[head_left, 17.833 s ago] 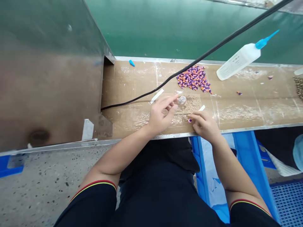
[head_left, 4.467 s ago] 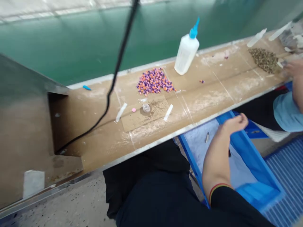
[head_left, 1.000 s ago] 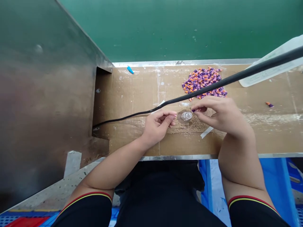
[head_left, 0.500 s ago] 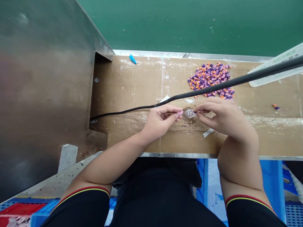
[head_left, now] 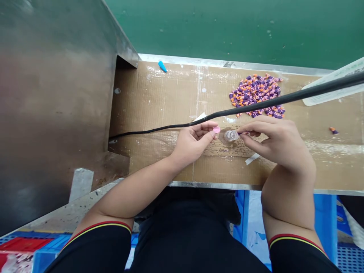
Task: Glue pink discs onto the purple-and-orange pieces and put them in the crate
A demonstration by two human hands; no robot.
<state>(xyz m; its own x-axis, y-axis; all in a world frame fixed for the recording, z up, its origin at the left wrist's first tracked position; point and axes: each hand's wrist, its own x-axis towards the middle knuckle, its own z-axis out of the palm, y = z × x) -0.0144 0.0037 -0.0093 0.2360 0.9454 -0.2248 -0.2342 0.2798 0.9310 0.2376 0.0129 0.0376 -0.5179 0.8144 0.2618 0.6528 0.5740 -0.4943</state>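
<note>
My left hand [head_left: 189, 146] is closed in a pinch on a small round pink piece [head_left: 216, 129], its flat face turned up. Just right of it, a small clear container [head_left: 231, 135] stands on the wet cardboard. My right hand [head_left: 280, 138] pinches a small purple piece [head_left: 243, 133] by the container's right side; the fingers cover most of it, and whether it touches the container I cannot tell. Behind the right hand lies a pile of small purple and orange pieces [head_left: 256, 89].
A black cable [head_left: 176, 125] crosses above the cardboard [head_left: 167, 98] just beyond my hands. A metal housing [head_left: 57, 94] stands at left. One loose purple-orange piece [head_left: 333, 131] lies at right, a blue cone-shaped piece [head_left: 162, 66] at back left. White strips [head_left: 252, 159] lie near the hands.
The pink piece has moved slightly away from the container and turned, so more of its flat face shows. My right hand keeps its pinch by the container. The whole view has shifted a little.
</note>
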